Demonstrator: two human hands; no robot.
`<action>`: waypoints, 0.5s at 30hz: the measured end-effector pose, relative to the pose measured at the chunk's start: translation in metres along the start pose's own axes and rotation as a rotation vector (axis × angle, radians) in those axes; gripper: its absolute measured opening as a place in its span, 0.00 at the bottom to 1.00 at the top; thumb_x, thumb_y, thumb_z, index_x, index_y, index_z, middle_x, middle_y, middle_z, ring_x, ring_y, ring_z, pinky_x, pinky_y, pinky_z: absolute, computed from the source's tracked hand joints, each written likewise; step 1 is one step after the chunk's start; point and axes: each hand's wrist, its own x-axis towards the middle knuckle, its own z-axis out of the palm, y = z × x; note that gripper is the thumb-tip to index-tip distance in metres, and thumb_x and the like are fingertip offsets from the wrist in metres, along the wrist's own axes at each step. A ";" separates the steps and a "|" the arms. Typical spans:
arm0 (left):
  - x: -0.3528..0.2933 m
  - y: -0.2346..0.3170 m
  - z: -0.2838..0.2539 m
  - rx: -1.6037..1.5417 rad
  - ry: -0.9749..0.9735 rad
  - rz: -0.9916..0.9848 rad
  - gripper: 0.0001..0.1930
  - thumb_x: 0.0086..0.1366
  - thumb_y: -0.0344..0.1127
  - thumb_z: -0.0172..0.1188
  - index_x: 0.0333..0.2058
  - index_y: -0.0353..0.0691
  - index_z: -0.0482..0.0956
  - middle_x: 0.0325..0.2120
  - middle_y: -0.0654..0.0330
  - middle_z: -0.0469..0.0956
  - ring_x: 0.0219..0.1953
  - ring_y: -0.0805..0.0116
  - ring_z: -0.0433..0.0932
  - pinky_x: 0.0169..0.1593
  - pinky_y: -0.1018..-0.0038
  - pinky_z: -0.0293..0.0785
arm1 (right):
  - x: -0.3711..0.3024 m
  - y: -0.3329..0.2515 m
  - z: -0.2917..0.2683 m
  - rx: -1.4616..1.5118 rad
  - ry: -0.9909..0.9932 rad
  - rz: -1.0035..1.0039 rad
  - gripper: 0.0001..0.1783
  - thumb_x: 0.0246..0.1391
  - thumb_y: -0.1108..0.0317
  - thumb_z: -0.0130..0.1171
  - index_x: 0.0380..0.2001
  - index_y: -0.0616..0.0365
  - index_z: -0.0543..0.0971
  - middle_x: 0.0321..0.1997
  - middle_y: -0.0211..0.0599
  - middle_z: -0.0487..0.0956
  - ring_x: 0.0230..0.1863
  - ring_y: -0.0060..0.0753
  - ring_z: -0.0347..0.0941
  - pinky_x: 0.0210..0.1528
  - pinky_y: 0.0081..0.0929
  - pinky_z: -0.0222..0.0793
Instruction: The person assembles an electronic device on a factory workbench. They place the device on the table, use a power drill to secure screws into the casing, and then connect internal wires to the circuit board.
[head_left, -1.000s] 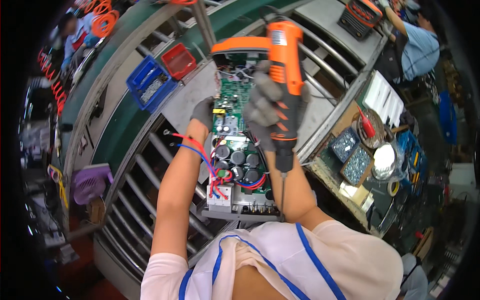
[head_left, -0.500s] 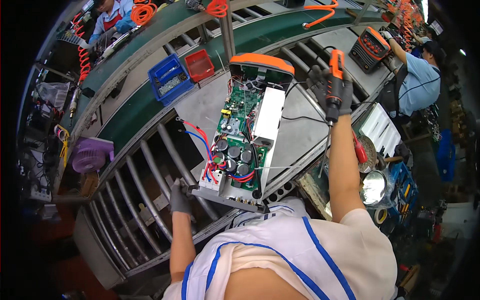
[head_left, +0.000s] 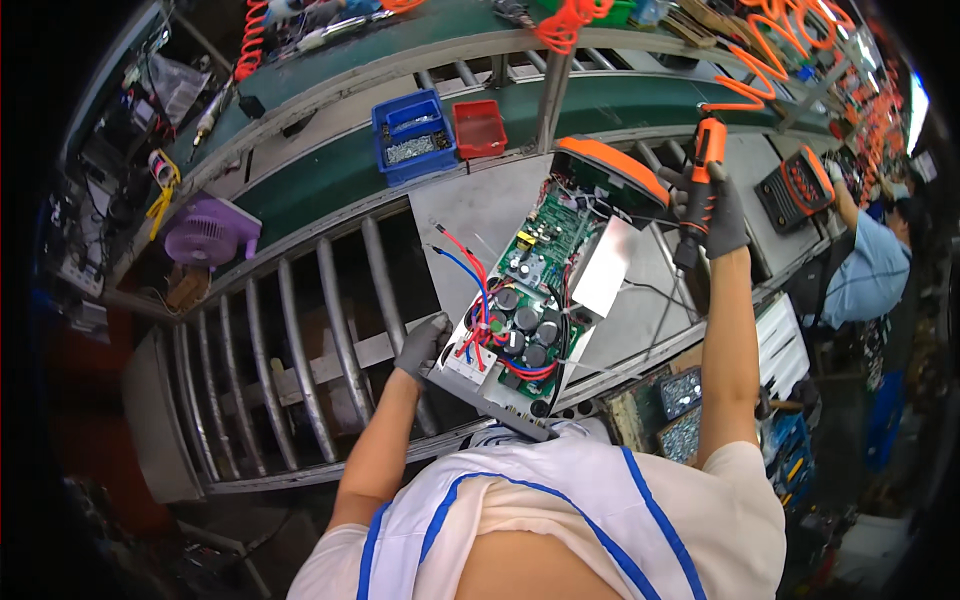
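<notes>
The opened power unit (head_left: 530,290) lay mid-view. At its eight o'clock, the left hand (head_left: 422,347) touched it, grip unclear; at two, the right hand (head_left: 722,215) clenched an electric screwdriver (head_left: 711,143). Steadying seemed underway; the next move called for keeping the bit (head_left: 666,316) off wires (head_left: 482,278).
</notes>
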 end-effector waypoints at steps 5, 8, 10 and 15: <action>0.005 0.056 0.032 -0.284 -0.043 -0.065 0.17 0.65 0.48 0.51 0.20 0.48 0.66 0.10 0.73 0.54 0.11 0.80 0.51 0.16 0.80 0.45 | 0.022 -0.008 0.099 -0.418 -0.085 -0.133 0.24 0.54 0.52 0.55 0.48 0.57 0.69 0.44 0.50 0.77 0.26 0.28 0.76 0.23 0.25 0.75; 0.036 0.079 0.054 -0.409 -0.096 0.007 0.15 0.64 0.45 0.53 0.21 0.46 0.68 0.11 0.72 0.55 0.12 0.80 0.52 0.17 0.79 0.47 | 0.064 0.000 0.147 -0.577 -0.090 -0.143 0.22 0.54 0.54 0.56 0.46 0.58 0.71 0.36 0.43 0.79 0.27 0.29 0.76 0.24 0.26 0.75; 0.062 0.091 0.069 -0.464 -0.114 0.101 0.13 0.63 0.43 0.54 0.24 0.44 0.69 0.11 0.71 0.56 0.14 0.80 0.54 0.18 0.78 0.49 | 0.099 0.013 0.180 -0.564 -0.091 -0.171 0.21 0.55 0.53 0.54 0.43 0.58 0.73 0.30 0.40 0.78 0.25 0.29 0.76 0.23 0.25 0.74; 0.100 0.136 0.096 -0.456 -0.441 0.124 0.12 0.64 0.42 0.53 0.27 0.40 0.70 0.12 0.69 0.58 0.14 0.78 0.54 0.18 0.78 0.50 | 0.181 0.031 0.185 -0.249 -0.572 -0.044 0.29 0.51 0.51 0.60 0.49 0.59 0.70 0.47 0.42 0.76 0.43 0.36 0.75 0.43 0.34 0.75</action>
